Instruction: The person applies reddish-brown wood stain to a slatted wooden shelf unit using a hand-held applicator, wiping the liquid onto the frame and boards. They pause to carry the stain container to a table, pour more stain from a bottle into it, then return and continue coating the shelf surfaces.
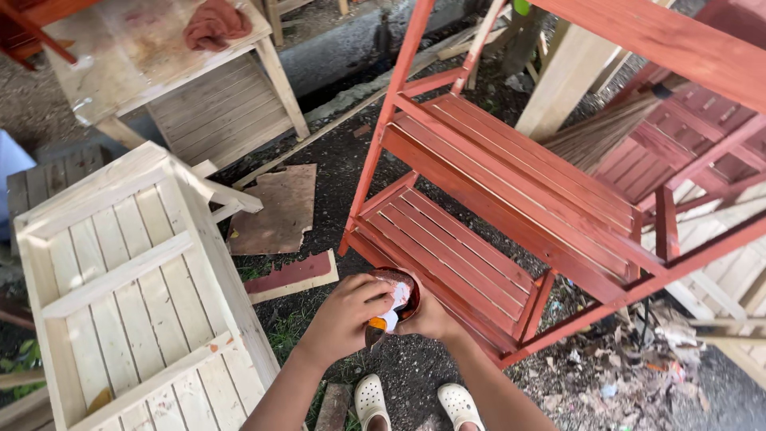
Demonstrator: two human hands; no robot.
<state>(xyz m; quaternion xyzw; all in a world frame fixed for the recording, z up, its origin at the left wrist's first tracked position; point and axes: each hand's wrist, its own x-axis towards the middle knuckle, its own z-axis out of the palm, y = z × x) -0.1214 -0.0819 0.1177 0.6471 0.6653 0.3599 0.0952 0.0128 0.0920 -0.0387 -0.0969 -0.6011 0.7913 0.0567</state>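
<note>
Right in front of the red-stained slatted shelf unit (511, 199), near its bottom corner, both hands are working a small paint can (396, 299). Left hand (345, 315) is wrapping over the can w/ fingers curled, grip closed on it, and what looks like a brush or rag w/ an orange bit sticking out, can't tell which. Right hand (435, 319) is cupping the can from the shelf side, grip snug round it. Left of the shelf, an unpainted pale wood rack (120, 287) is lying flat. Looks like the reloading-stain step imo; next stroke is needing a steady can and a drip-free lift.
</note>
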